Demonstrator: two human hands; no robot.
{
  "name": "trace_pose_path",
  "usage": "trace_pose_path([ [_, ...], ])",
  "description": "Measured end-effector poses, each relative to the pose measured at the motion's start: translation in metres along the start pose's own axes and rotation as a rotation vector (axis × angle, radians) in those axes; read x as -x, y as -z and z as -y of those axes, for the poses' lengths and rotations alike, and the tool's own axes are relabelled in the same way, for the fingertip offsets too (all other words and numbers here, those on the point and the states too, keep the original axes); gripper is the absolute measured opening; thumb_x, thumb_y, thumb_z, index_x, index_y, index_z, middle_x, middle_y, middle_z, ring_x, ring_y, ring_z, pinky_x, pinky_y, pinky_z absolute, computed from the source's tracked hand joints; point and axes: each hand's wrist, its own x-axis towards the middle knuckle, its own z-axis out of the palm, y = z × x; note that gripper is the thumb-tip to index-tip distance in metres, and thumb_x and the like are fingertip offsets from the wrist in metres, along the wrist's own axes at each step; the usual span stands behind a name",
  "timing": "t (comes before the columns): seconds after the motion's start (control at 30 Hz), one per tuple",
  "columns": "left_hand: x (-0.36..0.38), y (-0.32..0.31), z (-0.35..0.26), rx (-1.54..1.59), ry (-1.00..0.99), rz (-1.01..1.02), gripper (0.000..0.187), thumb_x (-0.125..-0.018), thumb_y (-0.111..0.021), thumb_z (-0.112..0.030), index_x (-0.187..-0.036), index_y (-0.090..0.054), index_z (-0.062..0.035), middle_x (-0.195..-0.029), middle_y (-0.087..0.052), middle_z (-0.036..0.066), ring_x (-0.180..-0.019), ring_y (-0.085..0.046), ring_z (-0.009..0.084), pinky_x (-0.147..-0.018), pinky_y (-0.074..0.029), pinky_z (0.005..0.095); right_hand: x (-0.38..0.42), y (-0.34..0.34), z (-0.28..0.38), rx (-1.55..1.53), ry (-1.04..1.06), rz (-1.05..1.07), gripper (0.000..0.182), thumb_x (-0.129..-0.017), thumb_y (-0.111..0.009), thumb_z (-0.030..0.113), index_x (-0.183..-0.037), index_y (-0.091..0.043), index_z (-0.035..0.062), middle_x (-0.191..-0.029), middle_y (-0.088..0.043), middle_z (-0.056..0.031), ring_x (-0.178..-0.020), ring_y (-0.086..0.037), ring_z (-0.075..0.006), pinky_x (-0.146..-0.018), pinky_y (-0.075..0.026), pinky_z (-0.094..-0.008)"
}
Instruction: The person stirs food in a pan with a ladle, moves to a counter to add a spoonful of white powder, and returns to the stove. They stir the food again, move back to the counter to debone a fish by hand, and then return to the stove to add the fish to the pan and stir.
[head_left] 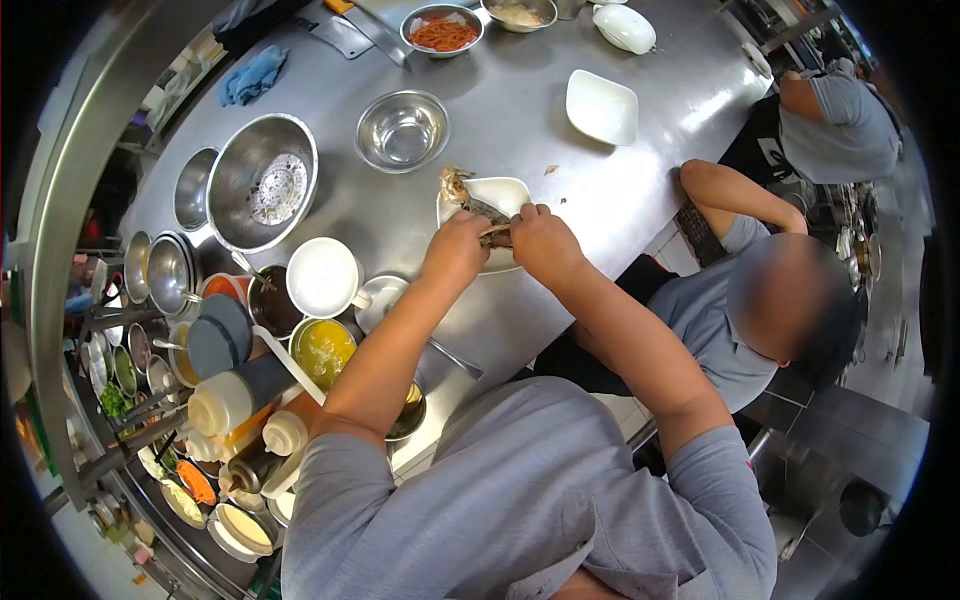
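A cooked fish (478,206) lies on a white rectangular plate (507,190) near the middle of the steel counter (560,150), and both hands work at its near end: the left hand (455,250) has its fingers closed on the fish from the left, the right hand (540,240) pinches it from the right, the two hands almost touching. Just beyond the plate stands an empty steel bowl (403,130), with a large steel bowl holding a perforated strainer (265,182) to its left and an empty white square dish (601,106) to the right. At the far edge sit a bowl of orange shredded food (442,32) and a cleaver (345,35); a blue cloth (252,75) lies far left. Nearer, left of the forearms, crowd a white bowl (322,277), a tub of yellow sauce (325,350), squeeze bottles (235,395) and small condiment containers. To the right a second person in grey (720,310) leans an arm on the counter edge. No writing can be read
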Motion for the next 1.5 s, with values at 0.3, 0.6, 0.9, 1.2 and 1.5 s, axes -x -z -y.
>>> trace_pose_path([
  [0.3,-0.003,-0.002,0.002,-0.023,0.041,-0.009,0.031,-0.072,-0.076,-0.005,-0.102,-0.07,-0.004,-0.095,-0.063,0.019,-0.093,-0.063,0.0389,-0.085,-0.052,0.0462,0.007,-0.011,-0.022,-0.298,-0.021,-0.242,0.018,-0.082,-0.066,0.009,-0.096,-0.072,-0.001,-0.093,-0.067,-0.0144,-0.091,-0.066,-0.0307,-0.078,-0.057,-0.0388],
  [0.6,-0.003,0.0,-0.004,-0.041,0.094,0.004,0.034,-0.075,-0.077,-0.009,-0.107,-0.071,-0.0014,-0.1,-0.064,0.019,-0.096,-0.064,0.0384,-0.088,-0.053,0.0455,0.024,-0.031,-0.047,-1.307,-0.519,-0.346,0.025,-0.092,-0.07,0.01,-0.112,-0.072,-0.0033,-0.099,-0.073,-0.0095,-0.087,-0.067,-0.016,-0.079,-0.054,-0.0293],
  [0.9,-0.002,0.034,-0.022,0.156,0.195,-0.077,0.033,-0.079,-0.081,-0.014,-0.108,-0.071,-0.0003,-0.096,-0.073,0.015,-0.085,-0.07,0.0255,-0.081,-0.056,0.0367,0.029,-0.014,-0.057,-1.538,-0.379,-0.472,0.025,-0.094,-0.066,0.005,-0.118,-0.068,-0.0036,-0.101,-0.071,-0.0071,-0.091,-0.067,-0.0139,-0.081,-0.055,-0.0283],
  [1.2,-0.003,0.033,-0.02,0.476,0.403,-0.183,0.024,-0.082,-0.083,-0.017,-0.097,-0.073,-0.0019,-0.082,-0.072,0.003,-0.069,-0.064,0.0086,-0.065,-0.052,0.0271,0.012,0.024,0.008,-1.101,-0.159,-0.504,0.019,-0.092,-0.067,0.006,-0.11,-0.07,0.0006,-0.099,-0.07,-0.0121,-0.082,-0.068,-0.023,-0.074,-0.054,-0.0336],
  [1.5,0.004,0.025,-0.028,0.468,0.316,-0.255,0.026,-0.081,-0.08,-0.015,-0.1,-0.073,0.0012,-0.088,-0.074,0.009,-0.075,-0.069,0.0175,-0.071,-0.054,0.0317,0.007,-0.001,-0.006,-1.895,-0.351,-0.355,0.019,-0.099,-0.063,0.009,-0.114,-0.069,0.0002,-0.096,-0.068,0.0004,-0.085,-0.06,-0.0062,-0.078,-0.05,-0.0234],
])
